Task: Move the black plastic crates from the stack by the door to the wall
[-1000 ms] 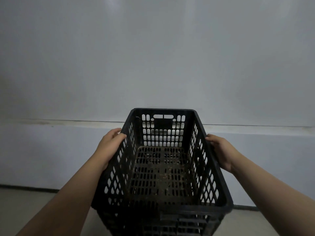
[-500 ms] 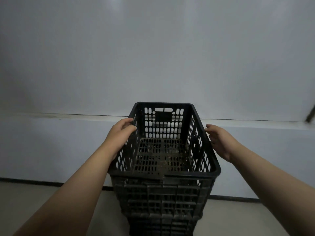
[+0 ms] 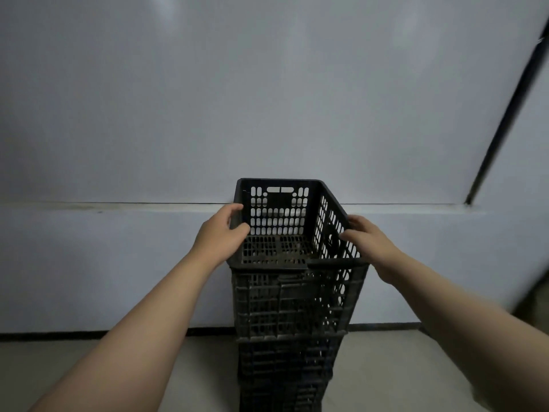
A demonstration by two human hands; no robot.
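Note:
The top black plastic crate [image 3: 277, 217] is empty, with slotted walls, and sits on a stack of black crates [image 3: 292, 301] that stands on the floor against the white wall. My left hand [image 3: 221, 233] grips its left wall, thumb inside and fingers outside near the far corner. On the crate's right wall, my right hand [image 3: 371, 242] has its thumb on the inner face and its fingers over the rim. The stack's lowest part runs out of the frame's bottom edge.
The white wall [image 3: 267, 99] has a narrow ledge [image 3: 118, 207] and a dark baseboard [image 3: 89, 335] above a pale floor [image 3: 74, 373]. A dark diagonal strip [image 3: 505, 114] crosses the upper right. Something dark and blurred [image 3: 534, 295] shows at the right edge.
The crate has gone away from me toward the wall and now rests on the stack; more of the stack shows below it. Both hands slid toward its far end.

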